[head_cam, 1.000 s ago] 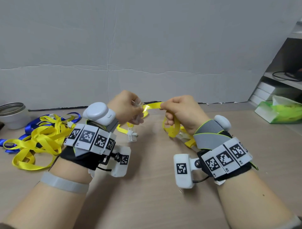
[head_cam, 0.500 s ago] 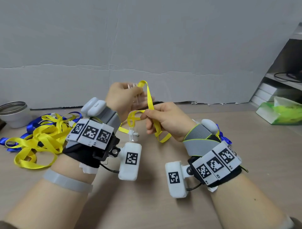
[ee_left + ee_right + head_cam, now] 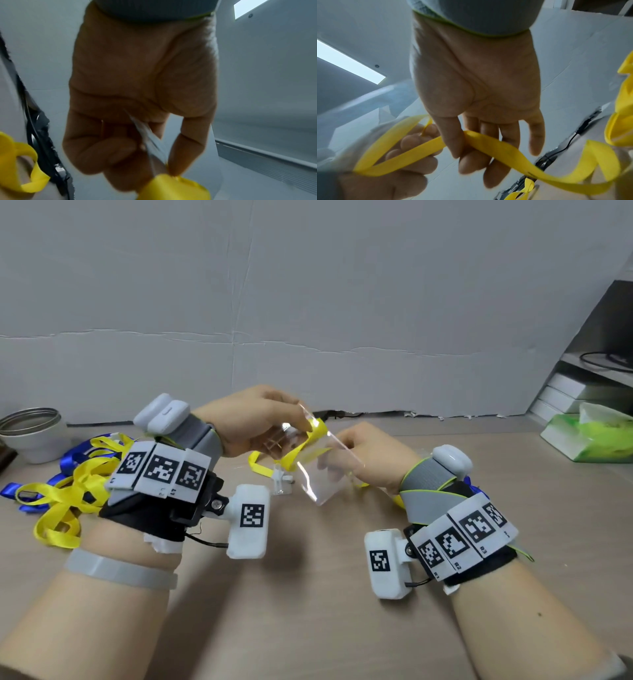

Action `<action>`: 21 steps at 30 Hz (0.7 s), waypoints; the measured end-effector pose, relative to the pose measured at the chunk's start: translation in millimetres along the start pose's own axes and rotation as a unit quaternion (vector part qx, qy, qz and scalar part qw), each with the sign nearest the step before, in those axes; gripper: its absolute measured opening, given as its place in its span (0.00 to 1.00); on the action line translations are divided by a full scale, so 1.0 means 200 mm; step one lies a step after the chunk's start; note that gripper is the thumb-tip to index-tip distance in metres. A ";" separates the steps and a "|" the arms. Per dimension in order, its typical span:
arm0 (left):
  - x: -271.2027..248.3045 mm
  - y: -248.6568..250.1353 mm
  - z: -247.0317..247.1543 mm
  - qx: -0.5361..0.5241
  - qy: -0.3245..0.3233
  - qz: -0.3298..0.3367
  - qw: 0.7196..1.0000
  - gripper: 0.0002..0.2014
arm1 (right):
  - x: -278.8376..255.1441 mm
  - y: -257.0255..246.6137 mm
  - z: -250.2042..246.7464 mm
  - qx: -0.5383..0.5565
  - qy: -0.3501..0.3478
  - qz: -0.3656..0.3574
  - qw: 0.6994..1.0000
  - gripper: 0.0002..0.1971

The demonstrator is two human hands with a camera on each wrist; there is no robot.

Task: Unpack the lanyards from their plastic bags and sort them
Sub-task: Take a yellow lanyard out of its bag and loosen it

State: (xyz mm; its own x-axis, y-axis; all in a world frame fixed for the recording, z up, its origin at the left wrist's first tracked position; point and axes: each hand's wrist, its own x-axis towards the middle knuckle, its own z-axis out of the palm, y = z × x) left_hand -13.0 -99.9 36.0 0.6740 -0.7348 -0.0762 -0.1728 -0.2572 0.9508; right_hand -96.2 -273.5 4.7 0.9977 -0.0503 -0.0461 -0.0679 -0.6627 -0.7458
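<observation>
I see a yellow lanyard [image 3: 317, 429] up in the air between my two hands, above the wooden table [image 3: 308, 611]. Part of the strap is still inside a clear plastic bag [image 3: 320, 474], and the bag hangs down from my left hand [image 3: 251, 422]. A loop of the strap sticks out at the top of the bag, right by my left fingertips. The white clip [image 3: 282, 479] on the strap hangs lower, close to the table, just left of the bag.

My left hand pinches the top edge of the bag. In the left wrist view the thumb and fingers are curled and pressed together on the thin clear edge, with the yellow strap just under them.

My right hand [image 3: 371, 455] is just to the right of the bag. In the right wrist view the yellow strap runs across the fingers [image 3: 510, 136], and the thumb presses it against the first finger, so this hand grips the lanyard. The other fingers are only a little bent.

On the left side of the table lies a messy pile of yellow and blue lanyards [image 3: 68, 491], well apart from the bag. Behind that pile stands a white cup [image 3: 32, 436] with a metal rim. Far right I see a green tissue pack [image 3: 592, 433] and stacked white boxes [image 3: 565, 395] on a shelf. A grey wall [image 3: 308, 302] is behind it all
</observation>
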 end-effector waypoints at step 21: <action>0.10 -0.06 0.00 0.139 0.245 -0.017 0.959 0.05 | -0.02 -0.07 -0.01 0.179 0.029 -0.049 0.982 0.14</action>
State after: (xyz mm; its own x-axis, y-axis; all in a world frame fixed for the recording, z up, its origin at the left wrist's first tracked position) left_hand 1.3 -111.3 22.6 0.9277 -0.3573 0.1084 -0.2830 -0.4836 0.8283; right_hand -99.3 -265.4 17.0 0.9966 -0.0481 0.0669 0.0451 -0.3615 -0.9313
